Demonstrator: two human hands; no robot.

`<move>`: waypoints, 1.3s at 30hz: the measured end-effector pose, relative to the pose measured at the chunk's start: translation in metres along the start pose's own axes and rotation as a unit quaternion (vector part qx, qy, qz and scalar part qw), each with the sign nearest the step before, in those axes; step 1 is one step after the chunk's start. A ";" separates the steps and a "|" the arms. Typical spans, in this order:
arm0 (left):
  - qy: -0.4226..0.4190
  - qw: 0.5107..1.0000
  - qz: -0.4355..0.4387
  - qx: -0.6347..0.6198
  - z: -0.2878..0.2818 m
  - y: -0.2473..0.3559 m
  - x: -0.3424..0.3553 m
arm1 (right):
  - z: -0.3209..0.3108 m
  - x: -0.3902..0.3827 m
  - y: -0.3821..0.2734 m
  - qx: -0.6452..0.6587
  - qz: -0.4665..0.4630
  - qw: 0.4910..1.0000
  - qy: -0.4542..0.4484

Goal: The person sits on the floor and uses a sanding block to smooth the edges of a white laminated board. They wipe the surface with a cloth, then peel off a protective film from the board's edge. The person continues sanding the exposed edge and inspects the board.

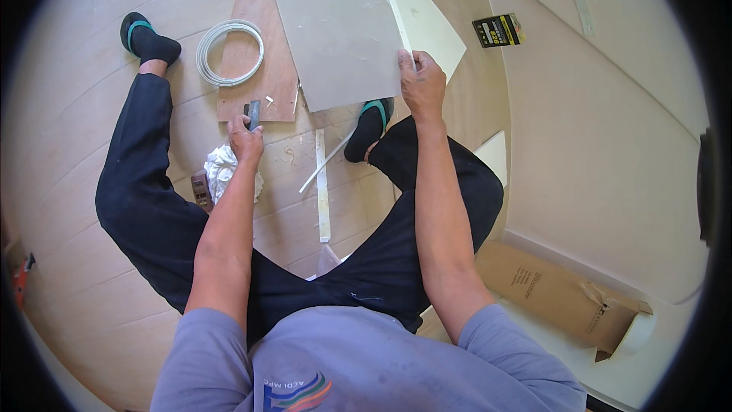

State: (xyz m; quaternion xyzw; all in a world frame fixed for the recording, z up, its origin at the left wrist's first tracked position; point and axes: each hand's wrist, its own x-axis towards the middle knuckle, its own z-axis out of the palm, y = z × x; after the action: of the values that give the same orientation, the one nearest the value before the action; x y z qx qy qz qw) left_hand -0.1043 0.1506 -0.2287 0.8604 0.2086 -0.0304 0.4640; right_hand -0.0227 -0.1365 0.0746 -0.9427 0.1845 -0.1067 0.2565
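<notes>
A large grey board [335, 30] with a pale strip along its right edge slants up in front of me. My right hand [424, 85] pinches that edge near its lower right corner, thumb and fingers closed. My left hand [245, 141] is closed on a small dark grey tool [254, 113], whose exact kind I cannot make out. It is held beside the near edge of a reddish plywood panel [255, 8], apart from the grey board. A coil of white edging strip [203, 53] lies partly on the plywood.
By my left forearm are a crumpled white cloth [219, 169] and a small brown block [200, 191]. A long white strip [322, 191] and shavings lie between my legs. A white panel [431, 19] is behind the board, a black packet [496, 30] beyond, a cardboard box [549, 290] at right.
</notes>
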 end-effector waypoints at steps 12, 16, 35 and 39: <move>-0.029 0.998 -0.034 -0.038 0.001 0.003 -0.007 | 0.019 0.062 -0.042 -0.165 -0.045 0.985 -0.028; -0.024 0.997 -0.030 -0.064 0.002 0.005 -0.005 | 0.023 0.070 -0.058 -0.220 -0.047 0.974 -0.037; 0.022 0.860 0.379 -0.341 0.013 0.354 0.047 | 0.003 0.031 0.012 0.233 -0.017 0.927 -0.292; 0.050 0.862 0.392 -0.318 0.032 0.351 0.034 | 0.014 0.036 0.026 0.208 -0.053 0.940 -0.266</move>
State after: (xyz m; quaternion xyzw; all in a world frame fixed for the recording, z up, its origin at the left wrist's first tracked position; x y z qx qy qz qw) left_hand 0.0670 -0.0337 0.0202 0.6773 -0.1247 0.2648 0.6749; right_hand 0.0070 -0.1658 0.0528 -0.8708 0.0330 0.0987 0.4805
